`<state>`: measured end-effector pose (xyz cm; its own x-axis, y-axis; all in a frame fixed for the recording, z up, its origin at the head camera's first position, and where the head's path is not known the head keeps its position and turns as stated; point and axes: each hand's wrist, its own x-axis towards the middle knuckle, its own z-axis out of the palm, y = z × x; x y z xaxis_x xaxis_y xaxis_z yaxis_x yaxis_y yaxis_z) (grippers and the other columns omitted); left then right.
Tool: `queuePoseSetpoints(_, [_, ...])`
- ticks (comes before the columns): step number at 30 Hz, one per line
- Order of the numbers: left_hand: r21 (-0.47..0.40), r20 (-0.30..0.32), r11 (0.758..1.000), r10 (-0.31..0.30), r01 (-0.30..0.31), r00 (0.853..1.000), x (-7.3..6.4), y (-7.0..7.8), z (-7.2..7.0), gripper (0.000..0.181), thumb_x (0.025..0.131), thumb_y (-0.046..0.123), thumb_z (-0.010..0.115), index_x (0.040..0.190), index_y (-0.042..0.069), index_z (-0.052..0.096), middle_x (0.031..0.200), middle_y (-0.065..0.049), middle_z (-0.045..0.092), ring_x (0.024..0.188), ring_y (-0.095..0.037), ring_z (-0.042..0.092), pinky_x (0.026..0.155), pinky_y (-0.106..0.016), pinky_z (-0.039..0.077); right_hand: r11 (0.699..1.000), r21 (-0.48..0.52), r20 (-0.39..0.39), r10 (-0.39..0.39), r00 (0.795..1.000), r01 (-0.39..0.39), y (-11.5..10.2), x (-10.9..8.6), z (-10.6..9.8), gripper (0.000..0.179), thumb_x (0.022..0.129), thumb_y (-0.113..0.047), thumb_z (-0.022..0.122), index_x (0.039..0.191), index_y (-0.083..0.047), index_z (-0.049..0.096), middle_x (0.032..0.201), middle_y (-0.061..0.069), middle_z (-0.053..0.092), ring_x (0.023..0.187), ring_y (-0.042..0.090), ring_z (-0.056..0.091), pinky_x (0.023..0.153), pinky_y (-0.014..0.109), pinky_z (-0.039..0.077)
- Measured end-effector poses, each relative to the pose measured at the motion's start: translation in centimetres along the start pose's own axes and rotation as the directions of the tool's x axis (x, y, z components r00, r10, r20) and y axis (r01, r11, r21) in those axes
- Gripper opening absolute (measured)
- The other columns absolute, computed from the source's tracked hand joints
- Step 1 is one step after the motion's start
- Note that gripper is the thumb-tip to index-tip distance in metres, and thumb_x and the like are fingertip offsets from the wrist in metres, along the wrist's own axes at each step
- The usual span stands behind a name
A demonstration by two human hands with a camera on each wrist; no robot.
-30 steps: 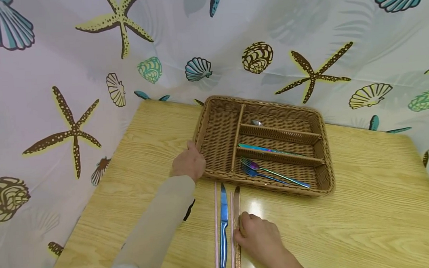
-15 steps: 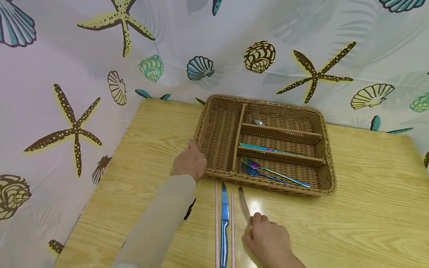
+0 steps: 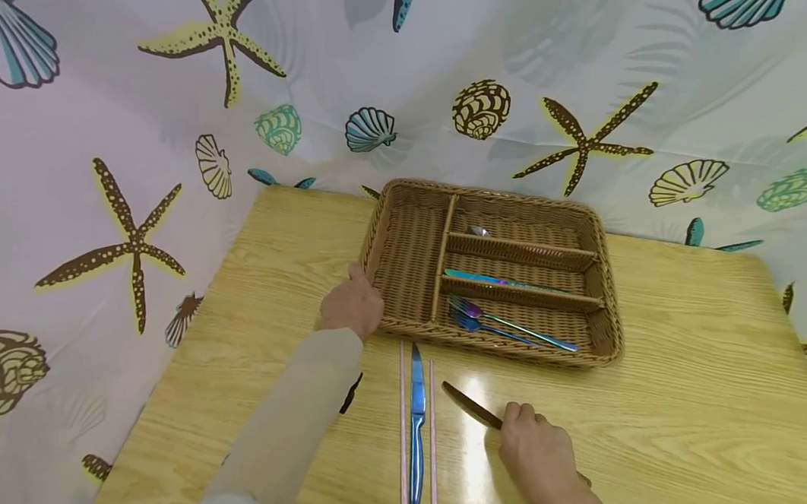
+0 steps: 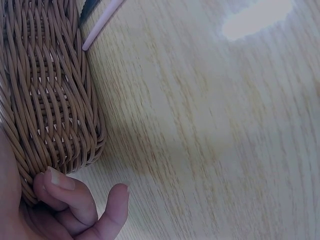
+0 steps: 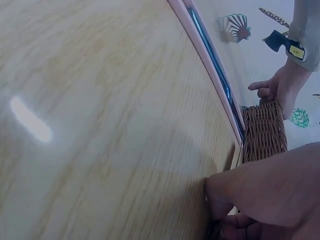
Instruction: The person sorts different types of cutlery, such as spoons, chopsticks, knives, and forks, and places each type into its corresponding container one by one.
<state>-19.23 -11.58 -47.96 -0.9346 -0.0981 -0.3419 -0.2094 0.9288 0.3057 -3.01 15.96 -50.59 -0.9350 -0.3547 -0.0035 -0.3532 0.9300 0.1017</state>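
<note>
My left hand [image 3: 353,304] holds the near left corner of a wicker cutlery tray [image 3: 496,351]; in the left wrist view its fingers [image 4: 72,195] curl at that corner. My right hand [image 3: 538,447] grips a bronze-coloured table knife [image 3: 473,404], its blade pointing up and left, apart from the tray. In the right wrist view the knife is mostly hidden by the hand. To its left a blue knife [image 3: 417,434] lies on the table between two thin pink sticks [image 3: 402,427], tips towards the tray.
Inside the tray, two forks [image 3: 510,330] lie in the near compartment, a rainbow knife [image 3: 480,276] in the middle one, and a spoon [image 3: 478,231] in the far one. A shell-patterned curtain [image 3: 421,68] hangs behind and beside the wooden table [image 3: 690,359].
My right hand has lifted the bronze knife away from beside the right pink stick, carrying it right and turning its tip leftward. My left hand and the tray have stayed put.
</note>
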Motion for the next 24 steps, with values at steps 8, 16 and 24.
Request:
queuePoseSetpoints(8, [0.004,-0.012,1.0,-0.004,0.004,1.0,-0.2,-0.2,0.0,0.054,0.106,0.026,0.027,0.15,-0.004,0.019,0.051,-0.001,0.047,0.04,-0.012,0.034,0.039,-0.028,0.028,0.998,0.056,0.074,-0.016,0.997,0.012,0.7,0.4,0.2,0.021,0.075,-0.011,0.07,0.077,-0.005,0.05,0.066,0.002,0.045,0.053,0.012,0.042,0.041,0.023,0.033])
queuePoseSetpoints(16, [0.016,-0.012,1.0,-0.005,0.005,1.0,-0.3,0.0,-0.2,0.058,0.107,0.027,0.027,0.154,-0.004,0.014,0.049,-0.001,0.045,0.038,-0.011,0.03,0.038,-0.027,0.026,0.977,0.212,0.19,-0.007,0.982,-0.034,1.6,0.6,-0.7,0.019,0.077,-0.012,0.066,0.088,-0.006,0.052,0.07,0.003,0.053,0.056,0.015,0.05,0.046,0.029,0.039])
queuePoseSetpoints(24, [-0.013,-0.031,1.0,-0.006,0.006,0.999,-0.2,-0.1,-0.1,0.053,0.106,0.024,0.027,0.15,-0.004,0.02,0.05,0.0,0.044,0.039,-0.012,0.031,0.039,-0.028,0.026,0.912,0.407,0.28,-0.084,0.956,-0.039,2.9,1.2,-1.7,0.016,0.085,-0.008,0.059,0.095,-0.01,0.047,0.068,-0.004,0.05,0.05,0.009,0.038,0.046,0.026,0.032])
